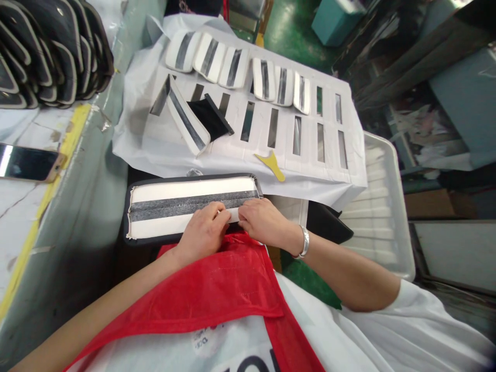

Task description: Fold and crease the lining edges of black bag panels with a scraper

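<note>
A long padded panel [166,206], white with a grey stripe and a black border, lies in front of my body. My left hand [205,227] is closed on its near edge, right of the panel's middle. Just beside it, my right hand [267,219] pinches the same edge near the right-hand corner, with a silver bracelet on the wrist. Both hands' fingertips are close together, and what lies under them is hidden. Beyond the panel, a yellow tool [273,166] rests on the white slotted surface [232,150].
Several white striped pads [209,57] lie along the far side. A tilted pad [184,116] sits beside black fabric [211,116]. Dark panels [54,51] are stacked at left, near a phone [29,163]. A white bin [382,206] stands right.
</note>
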### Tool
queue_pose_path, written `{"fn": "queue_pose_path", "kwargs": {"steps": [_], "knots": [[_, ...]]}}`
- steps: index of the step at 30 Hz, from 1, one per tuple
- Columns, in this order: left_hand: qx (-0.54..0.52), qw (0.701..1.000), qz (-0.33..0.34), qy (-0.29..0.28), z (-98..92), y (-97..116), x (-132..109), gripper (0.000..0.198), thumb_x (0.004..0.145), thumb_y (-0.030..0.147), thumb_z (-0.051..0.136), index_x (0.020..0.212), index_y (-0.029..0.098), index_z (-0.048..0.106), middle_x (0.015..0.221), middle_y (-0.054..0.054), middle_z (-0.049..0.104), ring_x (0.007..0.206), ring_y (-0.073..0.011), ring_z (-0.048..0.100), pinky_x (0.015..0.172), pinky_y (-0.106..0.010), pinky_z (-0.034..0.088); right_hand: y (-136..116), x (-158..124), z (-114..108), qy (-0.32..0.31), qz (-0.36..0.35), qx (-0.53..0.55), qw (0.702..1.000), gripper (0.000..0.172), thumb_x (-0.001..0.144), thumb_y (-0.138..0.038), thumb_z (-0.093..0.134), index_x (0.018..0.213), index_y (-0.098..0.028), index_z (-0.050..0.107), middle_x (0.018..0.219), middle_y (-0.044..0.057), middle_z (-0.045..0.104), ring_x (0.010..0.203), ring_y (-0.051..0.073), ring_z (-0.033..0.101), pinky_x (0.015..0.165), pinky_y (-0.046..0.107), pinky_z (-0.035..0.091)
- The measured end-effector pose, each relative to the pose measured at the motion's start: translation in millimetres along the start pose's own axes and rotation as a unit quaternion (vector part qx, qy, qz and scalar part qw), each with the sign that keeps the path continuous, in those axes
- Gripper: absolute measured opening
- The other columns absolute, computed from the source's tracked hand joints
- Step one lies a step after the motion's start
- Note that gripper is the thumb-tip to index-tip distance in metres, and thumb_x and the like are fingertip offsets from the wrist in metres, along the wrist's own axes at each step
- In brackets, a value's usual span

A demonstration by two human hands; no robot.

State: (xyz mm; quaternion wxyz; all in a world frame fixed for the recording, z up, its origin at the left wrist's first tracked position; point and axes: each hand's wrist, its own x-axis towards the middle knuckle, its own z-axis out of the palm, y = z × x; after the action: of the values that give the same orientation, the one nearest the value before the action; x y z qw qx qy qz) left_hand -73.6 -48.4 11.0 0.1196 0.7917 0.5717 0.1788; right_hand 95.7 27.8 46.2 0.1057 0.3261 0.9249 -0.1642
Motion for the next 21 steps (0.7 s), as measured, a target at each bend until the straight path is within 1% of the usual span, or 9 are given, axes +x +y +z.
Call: {"fn": "queue_pose_path", "kwargs": {"steps": [4,7,10,12,13,15,17,19,21], "knots": [[0.075,0.997,0.023,0.011,-3.6,-2.1,1.9,0.013,0.088,0.025,0.050,0.083,0.020,0.060,0.100,-0.005,0.062,0.090,-0.0223,0.052,0.073,-0.036,0.037,-1.1,3.3,1.0,-0.005,0.018,-0.001,1.000,0.014,0.082,-0.023,0.052,0.076,-0.014,0.061,0.082,0.009,0.065,0.080,0.022,0.058,0.067,0.031,0.033],[0.061,0.997,0.048,-0.010,-7.1,-5.2,3.1,0.014,0.088,0.029,0.051,0.082,0.019,0.059,0.096,-0.005,0.063,0.091,-0.0220,0.053,0.078,-0.039,0.036,-0.9,5.0,2.6,-0.002,0.023,0.004,1.000,0.015,0.082,-0.022,0.051,0.078,-0.014,0.063,0.084,0.010,0.066,0.081,0.022,0.058,0.067,0.032,0.033],[0.036,0.996,0.077,-0.013,-8.3,-4.7,-4.2,0.014,0.086,0.030,0.054,0.092,0.018,0.059,0.103,-0.007,0.062,0.097,-0.0237,0.052,0.082,-0.039,0.036,-4.6,-2.4,1.3,0.025,0.020,-0.008,0.999,0.015,0.082,-0.022,0.052,0.080,-0.013,0.064,0.084,0.010,0.065,0.080,0.022,0.057,0.067,0.033,0.033],[0.025,0.995,0.097,0.025,-2.7,-4.0,-12.6,0.016,0.087,0.018,0.048,0.099,0.017,0.059,0.104,-0.007,0.062,0.098,-0.0229,0.051,0.084,-0.038,0.036,-7.6,-12.4,1.7,0.043,0.012,-0.035,0.998,0.015,0.082,-0.026,0.056,0.076,-0.015,0.063,0.080,0.007,0.065,0.076,0.020,0.056,0.066,0.032,0.034],[0.020,0.993,0.103,0.057,2.9,-4.5,-16.0,0.021,0.088,0.013,0.043,0.100,0.017,0.059,0.102,-0.007,0.063,0.098,-0.0224,0.052,0.085,-0.038,0.036,-8.3,-17.7,3.5,0.052,0.004,-0.048,0.997,0.016,0.082,-0.029,0.058,0.073,-0.016,0.062,0.077,0.005,0.064,0.074,0.019,0.055,0.066,0.032,0.034],[0.000,0.986,0.108,0.125,17.2,-7.1,-19.0,0.025,0.088,0.011,0.038,0.096,0.019,0.061,0.099,-0.006,0.063,0.097,-0.0219,0.052,0.087,-0.038,0.034,-7.2,-26.8,9.7,0.097,-0.018,-0.056,0.994,0.017,0.085,-0.032,0.056,0.076,-0.018,0.060,0.080,0.003,0.062,0.077,0.018,0.051,0.070,0.033,0.034],[-0.025,0.975,0.111,0.193,29.5,-9.3,-17.8,0.026,0.089,0.013,0.037,0.093,0.020,0.062,0.097,-0.005,0.064,0.096,-0.0213,0.053,0.088,-0.038,0.033,-4.3,-32.7,17.2,0.139,-0.057,-0.079,0.985,0.015,0.089,-0.026,0.051,0.077,-0.019,0.056,0.079,0.001,0.059,0.079,0.018,0.048,0.076,0.035,0.034],[-0.041,0.969,0.112,0.218,35.2,-9.5,-16.1,0.027,0.089,0.013,0.037,0.089,0.021,0.062,0.093,-0.004,0.064,0.093,-0.0199,0.053,0.086,-0.037,0.035,-1.9,-35.1,23.9,0.175,-0.073,-0.086,0.978,0.014,0.089,-0.024,0.052,0.076,-0.019,0.054,0.077,0.000,0.057,0.079,0.017,0.046,0.080,0.035,0.033],[-0.046,0.971,0.115,0.206,35.3,-8.8,-15.6,0.024,0.088,0.016,0.040,0.082,0.022,0.062,0.084,-0.003,0.062,0.084,-0.0183,0.054,0.079,-0.037,0.038,0.3,-34.3,30.3,0.206,-0.084,-0.074,0.972,0.012,0.085,-0.023,0.057,0.074,-0.019,0.053,0.075,-0.001,0.056,0.077,0.016,0.046,0.082,0.034,0.034]]}}
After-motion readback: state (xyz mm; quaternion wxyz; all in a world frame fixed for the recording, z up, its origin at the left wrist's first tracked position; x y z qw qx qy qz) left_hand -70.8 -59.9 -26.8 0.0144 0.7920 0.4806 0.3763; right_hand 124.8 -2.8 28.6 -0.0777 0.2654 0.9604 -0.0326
